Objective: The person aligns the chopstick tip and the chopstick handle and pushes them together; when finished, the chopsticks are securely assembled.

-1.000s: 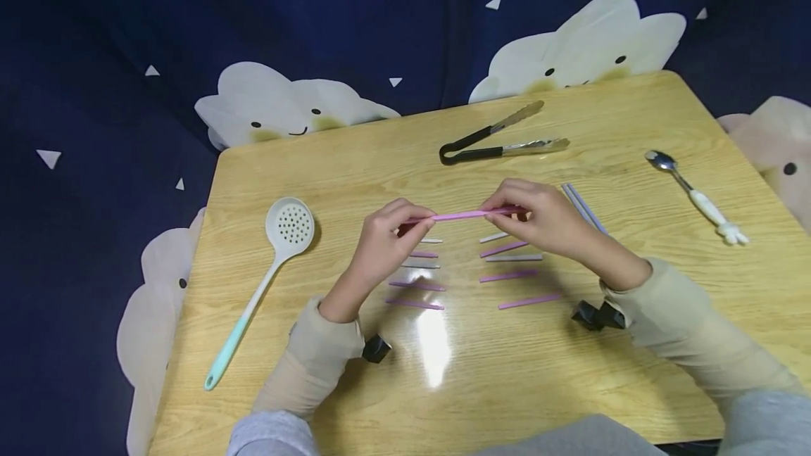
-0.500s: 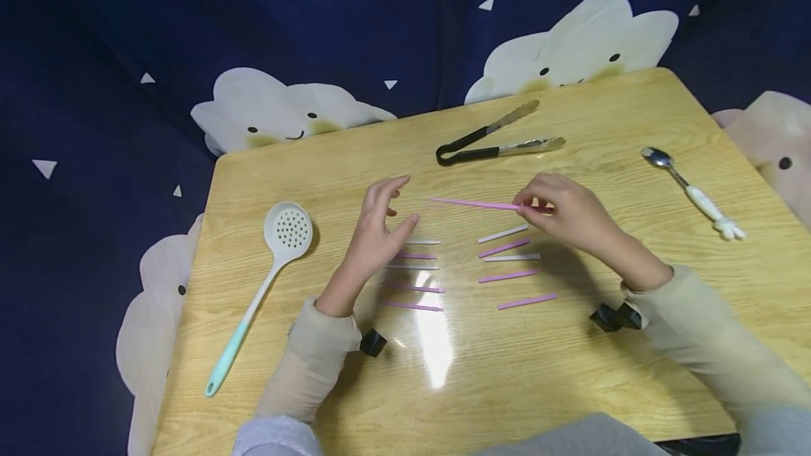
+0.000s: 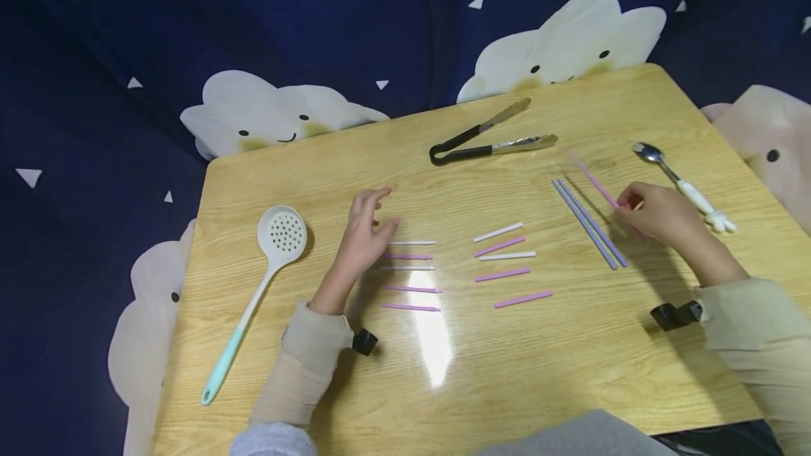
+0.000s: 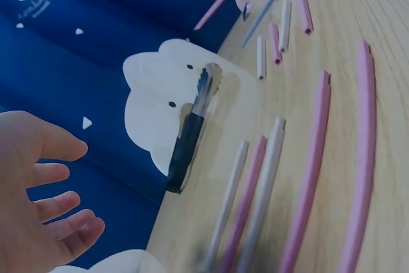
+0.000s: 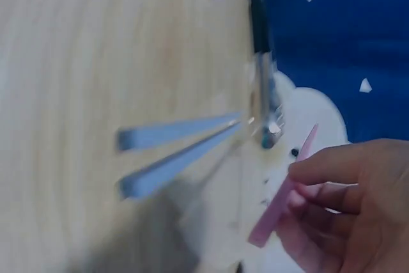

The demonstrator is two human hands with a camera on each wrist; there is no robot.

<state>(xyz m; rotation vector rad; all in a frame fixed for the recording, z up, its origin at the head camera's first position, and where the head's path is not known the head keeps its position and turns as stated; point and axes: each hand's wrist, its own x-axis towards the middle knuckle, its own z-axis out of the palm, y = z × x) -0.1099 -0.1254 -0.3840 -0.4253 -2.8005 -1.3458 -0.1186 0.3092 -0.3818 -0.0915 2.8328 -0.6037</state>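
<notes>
My right hand (image 3: 659, 211) pinches a slim pink chopstick (image 3: 595, 180) with its thumb and fingers, near two blue chopsticks (image 3: 589, 224) lying side by side. The right wrist view shows the pink chopstick's squared end and narrow tip on either side of the fingers. My left hand (image 3: 362, 232) is held above the table with fingers spread and nothing in it. Beside it lies a column of thin pink and white stick pieces (image 3: 412, 290), their ends notched in the left wrist view. Shorter-looking pink and white pieces (image 3: 503, 274) form a second column to the right.
Black-handled tongs (image 3: 469, 153) lie spread at the back of the wooden table (image 3: 355, 400). A slotted ladle (image 3: 272, 259) with a mint handle is at the left, a white-handled spoon (image 3: 690, 192) at the right. A dark blue curtain (image 3: 355, 27) hangs behind.
The left hand has let go of the pink chopstick and drawn back left. The right hand has carried it rightward, past the blue pair, and turned it to slant.
</notes>
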